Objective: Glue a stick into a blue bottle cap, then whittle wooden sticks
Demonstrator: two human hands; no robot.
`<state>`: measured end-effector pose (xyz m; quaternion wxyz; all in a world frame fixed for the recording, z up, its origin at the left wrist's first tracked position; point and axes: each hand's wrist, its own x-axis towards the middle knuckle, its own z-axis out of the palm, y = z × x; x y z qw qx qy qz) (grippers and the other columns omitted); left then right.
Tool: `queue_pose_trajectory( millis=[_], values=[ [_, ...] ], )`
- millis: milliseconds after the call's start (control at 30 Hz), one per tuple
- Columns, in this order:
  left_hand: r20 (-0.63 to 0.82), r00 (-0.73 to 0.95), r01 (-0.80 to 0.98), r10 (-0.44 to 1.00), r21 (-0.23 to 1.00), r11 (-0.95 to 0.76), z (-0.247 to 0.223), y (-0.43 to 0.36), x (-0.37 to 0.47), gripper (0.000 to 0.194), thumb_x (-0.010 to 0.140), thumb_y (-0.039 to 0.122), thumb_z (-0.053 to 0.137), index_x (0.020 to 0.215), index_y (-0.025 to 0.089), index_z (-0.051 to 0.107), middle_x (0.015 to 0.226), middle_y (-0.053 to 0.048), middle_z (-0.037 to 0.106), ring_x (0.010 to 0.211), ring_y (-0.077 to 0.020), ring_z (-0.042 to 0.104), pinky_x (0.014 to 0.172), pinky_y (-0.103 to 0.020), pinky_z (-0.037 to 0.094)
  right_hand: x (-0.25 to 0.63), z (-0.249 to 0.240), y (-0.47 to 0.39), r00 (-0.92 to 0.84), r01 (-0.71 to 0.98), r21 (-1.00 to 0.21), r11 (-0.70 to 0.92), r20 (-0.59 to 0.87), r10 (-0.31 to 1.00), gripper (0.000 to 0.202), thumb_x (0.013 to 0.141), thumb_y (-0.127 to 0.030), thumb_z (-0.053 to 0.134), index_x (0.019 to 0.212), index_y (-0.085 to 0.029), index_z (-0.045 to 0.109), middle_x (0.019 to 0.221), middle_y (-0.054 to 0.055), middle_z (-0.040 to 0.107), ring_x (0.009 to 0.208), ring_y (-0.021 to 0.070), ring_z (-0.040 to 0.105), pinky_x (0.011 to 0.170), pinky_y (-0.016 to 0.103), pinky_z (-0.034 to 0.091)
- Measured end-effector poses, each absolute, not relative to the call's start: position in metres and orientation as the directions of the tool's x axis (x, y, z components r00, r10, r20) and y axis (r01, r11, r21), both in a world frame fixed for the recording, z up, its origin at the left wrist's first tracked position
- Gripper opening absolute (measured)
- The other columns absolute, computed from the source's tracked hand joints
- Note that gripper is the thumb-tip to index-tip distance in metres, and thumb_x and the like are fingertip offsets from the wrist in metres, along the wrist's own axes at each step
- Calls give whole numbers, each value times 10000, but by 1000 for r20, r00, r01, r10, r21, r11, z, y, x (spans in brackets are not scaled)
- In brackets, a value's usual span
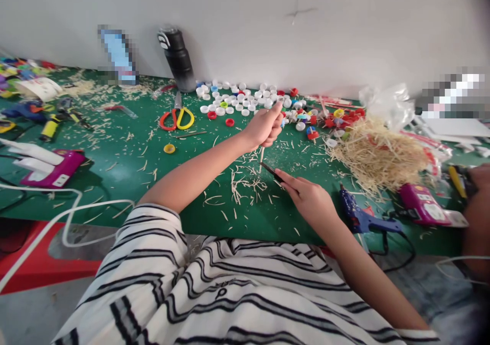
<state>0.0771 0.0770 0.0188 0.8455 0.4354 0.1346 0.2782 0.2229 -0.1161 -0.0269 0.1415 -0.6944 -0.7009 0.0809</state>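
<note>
Closed in a fist, my left hand [265, 125] grips a thin wooden stick [262, 156] whose lower end points down at the table. Its upper part is hidden in the fist. My right hand [310, 197] is closed around a slim dark knife [271, 171], the fingers reaching along it. The knife's tip meets or nearly meets the stick's lower end; contact is too small to tell. Curled pale wood shavings [245, 184] lie on the green table [199, 181] beneath both hands. Many plastic bottle caps [245, 100], mostly white, spread just beyond my left hand.
Scissors [177, 118] and a black bottle [178, 62] stand left of the caps. At right are a shavings heap [383, 153], a blue glue gun [367, 217] and a magenta power block [421, 204]. Another person's arm [478, 212] shows at the right edge. White cables [72, 207] cross the left side.
</note>
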Motion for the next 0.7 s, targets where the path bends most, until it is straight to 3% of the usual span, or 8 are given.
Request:
queue_pose_trajectory(
  millis=[300, 500, 700],
  values=[
    [3, 768, -347, 640, 842, 412, 24, 67, 80, 538, 1053, 597, 449, 678, 249, 285, 442, 140, 190, 296, -4, 118, 356, -163, 49, 210, -18, -100, -10, 983, -182, 24, 76, 997, 444, 1087, -413, 458, 1508, -491, 578, 878, 10, 719, 683, 143, 623, 529, 243, 303],
    [-63, 774, -316, 630, 824, 470, 26, 70, 76, 545, 1050, 601, 447, 668, 258, 263, 455, 143, 153, 299, -9, 112, 361, -176, 36, 220, -23, -109, -17, 965, -261, 32, 60, 998, 459, 1097, -405, 435, 1535, -448, 564, 926, 18, 745, 731, 152, 658, 558, 242, 363],
    [-50, 771, -330, 635, 821, 466, 23, 73, 78, 542, 1048, 586, 465, 663, 257, 273, 468, 144, 140, 305, -11, 106, 359, -185, 32, 224, -25, -121, -11, 969, -245, 21, 42, 999, 449, 1094, -406, 454, 1519, -408, 599, 931, 29, 763, 750, 176, 677, 562, 252, 370]
  ],
)
